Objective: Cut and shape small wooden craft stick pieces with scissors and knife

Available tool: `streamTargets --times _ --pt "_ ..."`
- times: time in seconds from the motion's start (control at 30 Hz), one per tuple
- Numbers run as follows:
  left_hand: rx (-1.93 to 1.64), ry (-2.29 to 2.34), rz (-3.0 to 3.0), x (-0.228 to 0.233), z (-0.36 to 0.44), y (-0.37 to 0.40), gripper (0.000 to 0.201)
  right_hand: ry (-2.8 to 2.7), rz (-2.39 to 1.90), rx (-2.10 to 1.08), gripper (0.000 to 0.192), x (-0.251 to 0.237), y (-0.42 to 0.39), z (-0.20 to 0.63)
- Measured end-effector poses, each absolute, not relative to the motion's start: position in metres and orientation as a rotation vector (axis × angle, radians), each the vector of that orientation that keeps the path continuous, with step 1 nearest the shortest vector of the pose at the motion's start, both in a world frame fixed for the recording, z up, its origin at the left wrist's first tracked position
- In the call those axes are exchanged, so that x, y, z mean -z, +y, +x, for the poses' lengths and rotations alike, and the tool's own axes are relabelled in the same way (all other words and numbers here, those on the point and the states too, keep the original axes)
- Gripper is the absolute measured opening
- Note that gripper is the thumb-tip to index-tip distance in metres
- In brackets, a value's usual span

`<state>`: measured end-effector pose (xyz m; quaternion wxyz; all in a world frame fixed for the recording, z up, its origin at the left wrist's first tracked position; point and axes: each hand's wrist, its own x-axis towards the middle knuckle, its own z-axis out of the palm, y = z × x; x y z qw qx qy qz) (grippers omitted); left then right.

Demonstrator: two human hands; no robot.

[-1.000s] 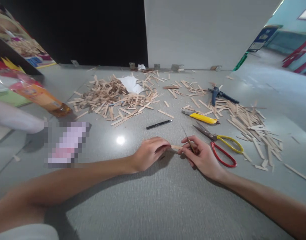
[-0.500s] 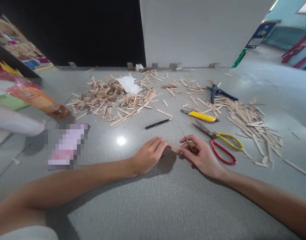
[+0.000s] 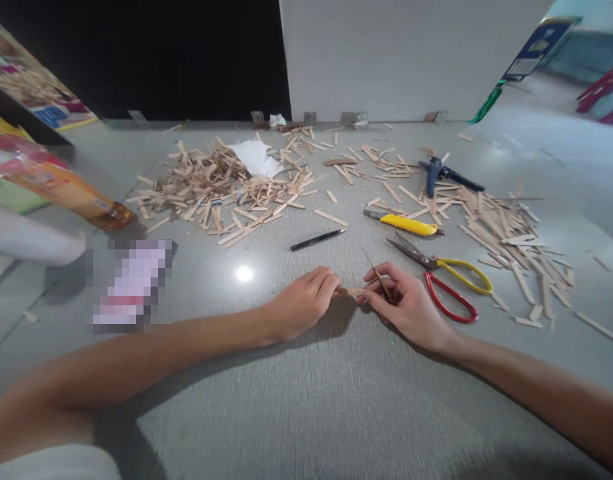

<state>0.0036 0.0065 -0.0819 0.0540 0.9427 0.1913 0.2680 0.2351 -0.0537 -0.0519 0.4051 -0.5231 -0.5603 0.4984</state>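
Note:
My left hand (image 3: 306,301) is closed, its fingertips pinching one end of a small wooden strip (image 3: 350,292) just above the table. At the strip's other end are the thumb and fingertips of my right hand (image 3: 399,300), also closed. A thin pointed tool (image 3: 381,280) is tucked in that right hand, its fine tip sticking up and to the left; its exact kind is unclear. Beyond the hands lies a black pen (image 3: 317,240). Scissors (image 3: 413,253) with one yellow and one red handle rest beside my right hand, below a yellow box cutter (image 3: 409,224).
A heap of wooden sticks (image 3: 201,183) with white paper (image 3: 256,158) lies at the back left. More sticks (image 3: 491,227) and a dark blue clamp-like tool (image 3: 436,177) are at right. At left are a blurred-out phone-like object (image 3: 136,283) and a lying bottle (image 3: 71,190).
The view has shifted slightly, so the table items appear a little higher. Both hands keep hold of the wooden strip, with only a slight change in their pose.

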Motion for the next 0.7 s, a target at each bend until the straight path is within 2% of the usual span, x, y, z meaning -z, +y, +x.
streamTargets --times 0.4,0.7 --pt "-1.026 0.613 2.735 0.0801 0.0013 0.0114 0.02 -1.277 -1.376 -1.255 0.033 0.053 -0.0508 0.237" --pt "-0.908 0.497 2.934 0.0747 -0.0021 0.0071 0.022 -1.323 -1.352 -1.27 0.036 0.054 -0.0506 0.2372"
